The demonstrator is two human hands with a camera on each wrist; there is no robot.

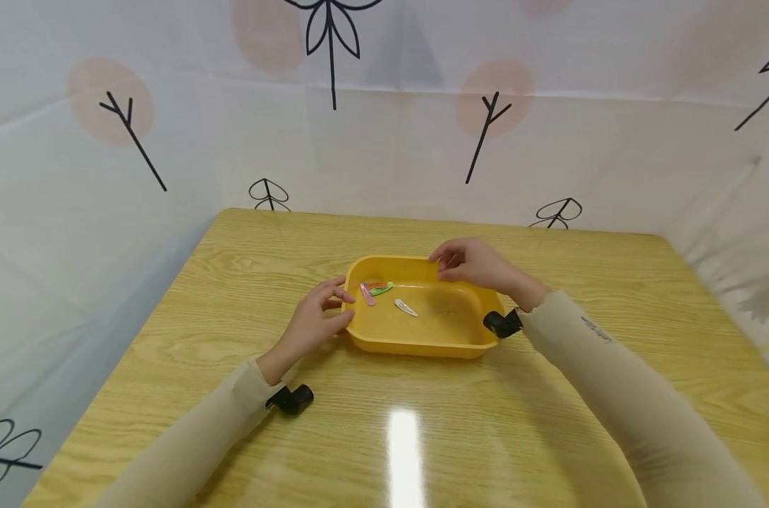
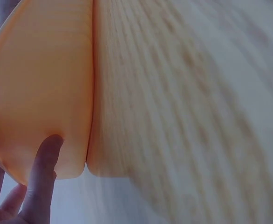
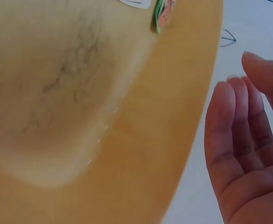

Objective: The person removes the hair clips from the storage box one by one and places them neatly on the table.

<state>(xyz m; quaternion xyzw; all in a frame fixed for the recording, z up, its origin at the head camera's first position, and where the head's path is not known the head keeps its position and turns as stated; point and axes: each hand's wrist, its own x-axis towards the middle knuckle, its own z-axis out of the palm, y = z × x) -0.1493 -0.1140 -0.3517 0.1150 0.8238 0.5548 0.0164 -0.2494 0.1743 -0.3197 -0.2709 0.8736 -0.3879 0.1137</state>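
Note:
A yellow plastic tray sits on the wooden table, with hair clips inside. One white snap hair clip lies apart near the middle of its floor. Pink, green and orange clips lie together at the left end. My left hand is at the tray's left end, its fingers loosely bent by the rim. In the left wrist view, a digit touches the tray's outer wall. Above the far right rim is my right hand, fingers loosely bent, holding nothing; the right wrist view shows a gap between thumb and fingers.
The wooden table extends around the tray on all sides. Behind it hangs a white cloth printed with plants and pale pink circles. Black straps with small devices sit at both wrists. Light glares off the table's near part.

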